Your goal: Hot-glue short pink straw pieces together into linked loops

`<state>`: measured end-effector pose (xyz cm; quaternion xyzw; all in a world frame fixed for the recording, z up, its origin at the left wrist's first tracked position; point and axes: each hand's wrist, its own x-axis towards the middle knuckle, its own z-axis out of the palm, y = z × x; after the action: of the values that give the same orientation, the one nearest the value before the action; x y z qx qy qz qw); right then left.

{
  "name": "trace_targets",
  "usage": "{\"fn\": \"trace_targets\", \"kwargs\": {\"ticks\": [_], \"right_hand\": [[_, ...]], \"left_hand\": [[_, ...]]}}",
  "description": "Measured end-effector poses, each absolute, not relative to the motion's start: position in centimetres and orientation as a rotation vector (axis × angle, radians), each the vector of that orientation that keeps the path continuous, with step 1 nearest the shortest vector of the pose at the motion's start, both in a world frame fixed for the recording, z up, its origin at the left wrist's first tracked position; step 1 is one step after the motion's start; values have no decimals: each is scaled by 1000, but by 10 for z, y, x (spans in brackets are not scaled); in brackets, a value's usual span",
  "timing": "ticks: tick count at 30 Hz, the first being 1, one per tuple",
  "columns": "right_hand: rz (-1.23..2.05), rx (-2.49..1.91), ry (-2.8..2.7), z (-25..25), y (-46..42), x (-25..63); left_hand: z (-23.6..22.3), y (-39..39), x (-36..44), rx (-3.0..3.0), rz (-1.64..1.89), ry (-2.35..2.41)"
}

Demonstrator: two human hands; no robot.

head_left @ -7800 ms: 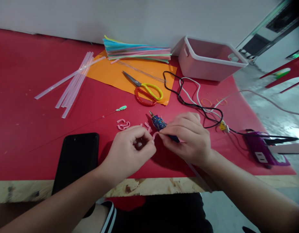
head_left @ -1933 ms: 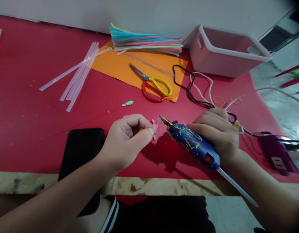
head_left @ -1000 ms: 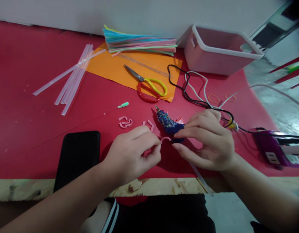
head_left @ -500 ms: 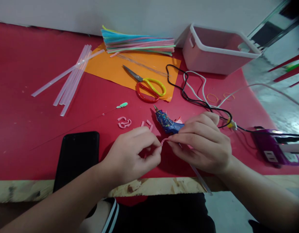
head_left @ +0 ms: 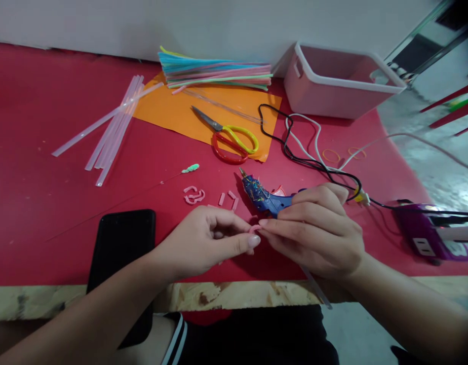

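Note:
A short pink pipe cleaner piece, bent into a small curve, is pinched between my two hands. My left hand grips one end between thumb and fingertips; my right hand pinches the other end. Just behind the right hand lies a blue glue gun with its nozzle pointing up and left, and a clear glue stick sticks out below that hand. More cut pink pieces lie beyond my left hand. A green fuzzy tip on a thin wire rests farther left.
Scissors and a pipe cleaner bundle lie on orange paper. Glue sticks are at left, a black phone overhangs the front edge. A pink bin, cables and a purple power strip stand right.
My hands have come closer together, and the pink piece is bent into a tighter curve with less of it showing. The left thumb has shifted to the right.

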<state>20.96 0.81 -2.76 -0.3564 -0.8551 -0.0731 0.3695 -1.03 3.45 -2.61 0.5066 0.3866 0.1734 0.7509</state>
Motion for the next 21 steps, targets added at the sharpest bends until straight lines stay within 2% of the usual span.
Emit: {"fn": "trace_targets", "kwargs": {"ticks": [4, 9, 11, 15, 21], "right_hand": [[-219, -1048, -2165, -31, 13, 212], [-225, -1120, -2147, -32, 15, 218], [-210, -1125, -2152, -32, 14, 219], [-201, -1120, -2164, -33, 14, 219], [-205, -1100, -2168, -35, 16, 216]], "left_hand": [[-18, 37, -17, 1321, 444, 1008], [-3, 52, -44, 2233, 688, 1445], [0, 60, -53, 2508, 510, 1639], [-4, 67, -60, 2559, 85, 1730], [-2, 63, -57, 2515, -63, 1748]]}}
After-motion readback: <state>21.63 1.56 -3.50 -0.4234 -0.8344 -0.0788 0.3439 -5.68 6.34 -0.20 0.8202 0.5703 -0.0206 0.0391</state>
